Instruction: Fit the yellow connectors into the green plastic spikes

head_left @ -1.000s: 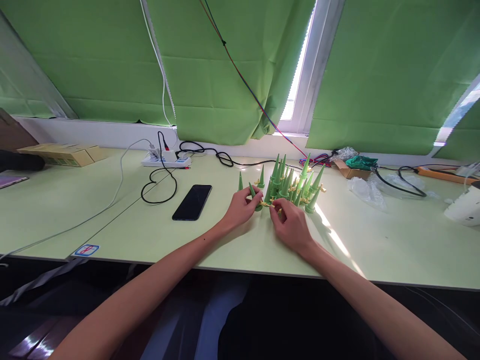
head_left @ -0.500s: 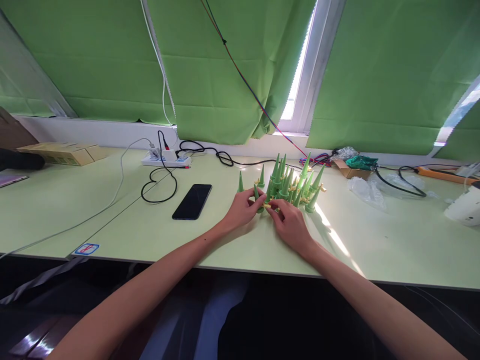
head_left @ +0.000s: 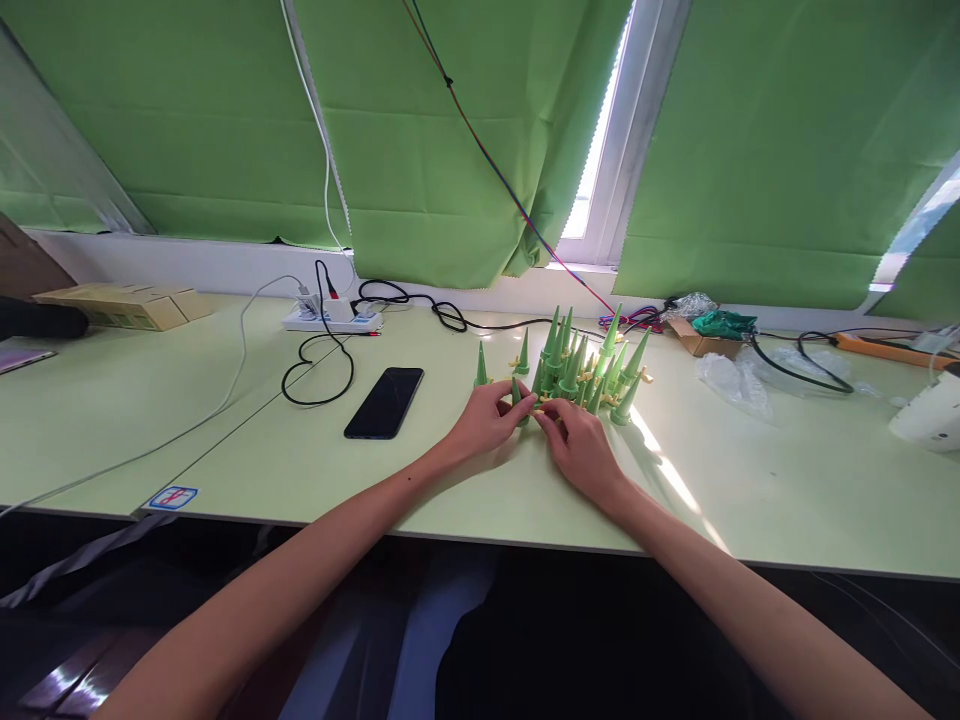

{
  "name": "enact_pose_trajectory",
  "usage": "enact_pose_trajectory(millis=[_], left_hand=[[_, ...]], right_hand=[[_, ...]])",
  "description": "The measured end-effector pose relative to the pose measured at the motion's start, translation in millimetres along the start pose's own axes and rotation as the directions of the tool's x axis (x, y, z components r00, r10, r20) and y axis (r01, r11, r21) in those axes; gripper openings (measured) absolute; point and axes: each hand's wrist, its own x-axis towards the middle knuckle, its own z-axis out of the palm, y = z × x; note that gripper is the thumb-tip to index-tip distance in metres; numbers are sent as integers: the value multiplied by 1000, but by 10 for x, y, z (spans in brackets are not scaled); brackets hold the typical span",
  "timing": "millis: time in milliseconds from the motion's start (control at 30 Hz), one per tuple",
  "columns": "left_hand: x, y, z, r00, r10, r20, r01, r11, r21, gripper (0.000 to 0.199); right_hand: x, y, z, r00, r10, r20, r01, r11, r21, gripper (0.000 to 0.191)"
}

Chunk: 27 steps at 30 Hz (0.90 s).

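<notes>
The left hand pinches a green cone just beside a cluster of standing cones, while the right hand's fingertips press around a mostly hidden yellow piece. The hands are closer than a second ago; the cone, tilted then, now points nearly straight up. Beyond, a small cardboard box bears a green plastic bundle.

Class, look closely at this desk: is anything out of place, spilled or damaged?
Nothing looks spilled or damaged. The crumpled clear plastic right of the green cones seems like stray packaging, and the middle curtain is bunched askew.
</notes>
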Motion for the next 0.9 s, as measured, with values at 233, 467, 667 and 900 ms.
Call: enact_pose_trajectory(millis=[233, 467, 667, 900], left_hand=[[7, -21, 1, 1000, 13, -1, -13, 1000, -12, 38], [16, -19, -10, 998, -43, 38, 46, 994, -101, 38], [38, -22, -27, 992, -93, 85, 108, 974, -199, 37], [48, -10, -28, 989, -118, 90, 135, 966, -219, 39]], right_hand=[[-1, -5, -7, 1000, 1, -14, -1, 1000, 14, 14], [8, -27, -13, 997, -33, -76, 36, 999, 33, 13], [11, -61, -42, 995, -65, -78, 69, 996, 55, 11], [10, -75, -50, 995, -48, -85, 56, 994, 90, 12]])
